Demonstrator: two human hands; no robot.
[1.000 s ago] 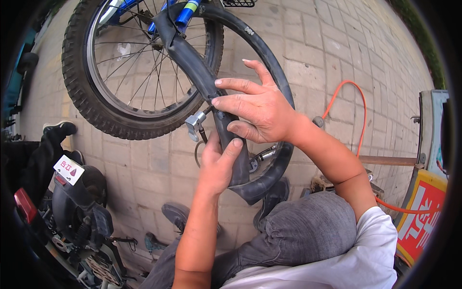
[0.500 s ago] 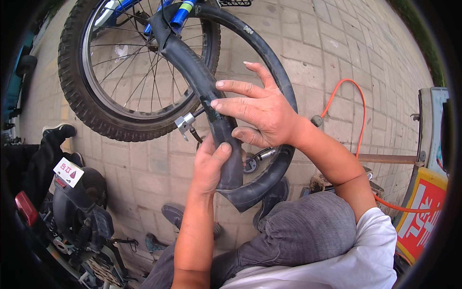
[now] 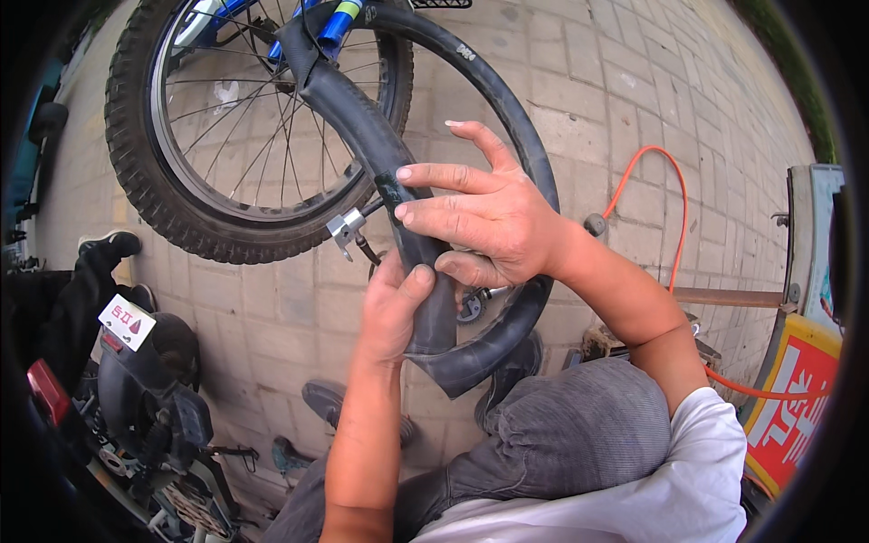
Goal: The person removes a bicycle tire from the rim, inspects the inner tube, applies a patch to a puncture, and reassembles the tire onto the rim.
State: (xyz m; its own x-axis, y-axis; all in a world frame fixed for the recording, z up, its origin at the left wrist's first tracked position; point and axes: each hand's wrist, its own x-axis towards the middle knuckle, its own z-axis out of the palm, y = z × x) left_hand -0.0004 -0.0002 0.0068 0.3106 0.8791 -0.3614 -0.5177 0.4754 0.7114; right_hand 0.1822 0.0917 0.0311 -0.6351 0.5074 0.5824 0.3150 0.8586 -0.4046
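A slack black inner tube (image 3: 353,122) loops from the bike fork down over my lap. My left hand (image 3: 389,317) is closed round its lower left run, thumb on top and fingers partly hidden underneath. My right hand (image 3: 493,222) lies over the same run with fingers apart, fingertips touching the tube beside and on a dark glossy spot (image 3: 389,188). A silver metal fitting (image 3: 346,230) on a short black hose shows left of my hands, and a partly hidden metal piece (image 3: 472,306) lies beneath the tube.
A wheel (image 3: 145,163) with blue fork (image 3: 342,23) is ahead. An orange hose (image 3: 681,244) runs over pavers (image 3: 588,100) at right, near a yellow-red sign (image 3: 792,403). A person's dark-clad legs (image 3: 63,290) and a scooter (image 3: 154,398) are at left.
The held tube and my left hand have shifted slightly left. My right hand's fingertips have moved a little down the tube, and more of the glossy dark spot shows.
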